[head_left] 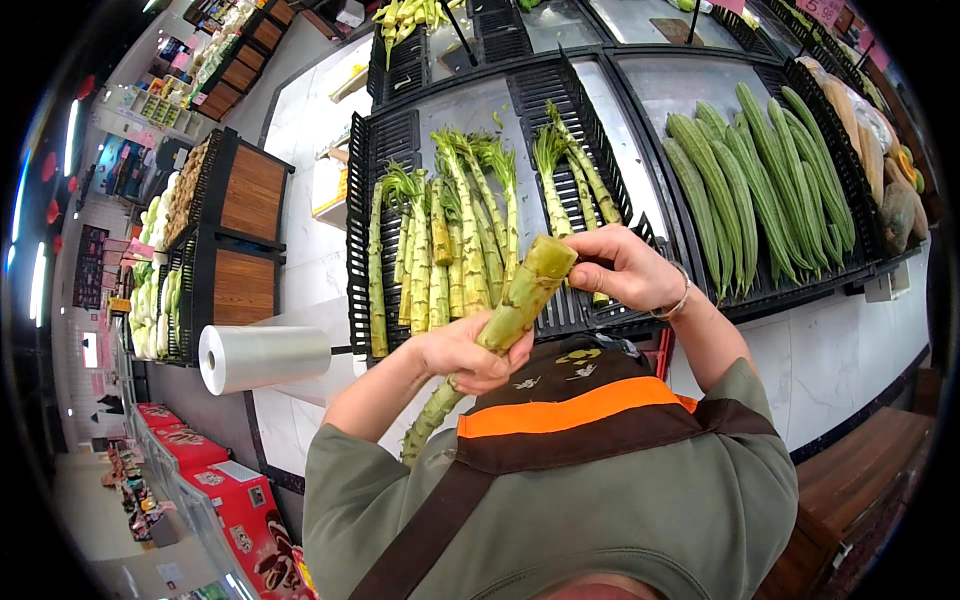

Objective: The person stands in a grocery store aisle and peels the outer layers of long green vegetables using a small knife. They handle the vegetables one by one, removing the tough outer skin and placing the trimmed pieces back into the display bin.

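Note:
My left hand (475,355) is wrapped round the middle of a thick green celtuce stem (528,290), held slanting in front of my apron. Its cut, yellowish end points up and right; the narrower lower part runs down past my wrist against my left side. At the cut end, my right hand (625,268) has thumb and fingers pinched together at the rim; any small bit between them is hidden. Beyond my hands, several more celtuce stems (465,230) with leafy tops lie in a black slatted crate (362,150).
To the right, long ridged green gourds (770,190) fill another black tray. A roll of clear plastic bags (265,358) juts out at the left of the stand. Wooden-sided vegetable stands (255,190) are farther left; red boxes (235,510) stand at lower left.

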A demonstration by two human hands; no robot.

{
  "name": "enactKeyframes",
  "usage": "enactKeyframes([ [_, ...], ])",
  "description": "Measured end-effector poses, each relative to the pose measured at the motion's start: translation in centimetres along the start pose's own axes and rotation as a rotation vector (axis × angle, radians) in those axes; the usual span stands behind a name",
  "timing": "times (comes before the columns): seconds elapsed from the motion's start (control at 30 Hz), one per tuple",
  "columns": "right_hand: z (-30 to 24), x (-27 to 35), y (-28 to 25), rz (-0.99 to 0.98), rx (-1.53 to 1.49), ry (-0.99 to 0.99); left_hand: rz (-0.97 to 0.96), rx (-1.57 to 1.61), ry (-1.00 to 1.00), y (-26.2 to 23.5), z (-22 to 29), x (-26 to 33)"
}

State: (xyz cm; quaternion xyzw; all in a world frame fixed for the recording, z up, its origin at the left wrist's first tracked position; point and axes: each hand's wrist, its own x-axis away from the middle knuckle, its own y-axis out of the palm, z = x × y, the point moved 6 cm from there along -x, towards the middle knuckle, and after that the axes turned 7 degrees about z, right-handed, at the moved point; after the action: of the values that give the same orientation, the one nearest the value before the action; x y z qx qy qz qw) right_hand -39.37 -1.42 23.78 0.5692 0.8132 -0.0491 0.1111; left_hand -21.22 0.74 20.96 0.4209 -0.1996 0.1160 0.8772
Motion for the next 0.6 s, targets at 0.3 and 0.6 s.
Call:
enactKeyframes([
  [0.3,1.3,-0.6,0.5,-0.16,-0.181,0.201,-0.359,0.466,0.027,0.9,-2.2,-1.7],
  [0.6,1.8,0.1,1.1,-0.189,-0.446,0.37,-0.342,0.528,-0.013,0.7,-2.8,-2.0],
])
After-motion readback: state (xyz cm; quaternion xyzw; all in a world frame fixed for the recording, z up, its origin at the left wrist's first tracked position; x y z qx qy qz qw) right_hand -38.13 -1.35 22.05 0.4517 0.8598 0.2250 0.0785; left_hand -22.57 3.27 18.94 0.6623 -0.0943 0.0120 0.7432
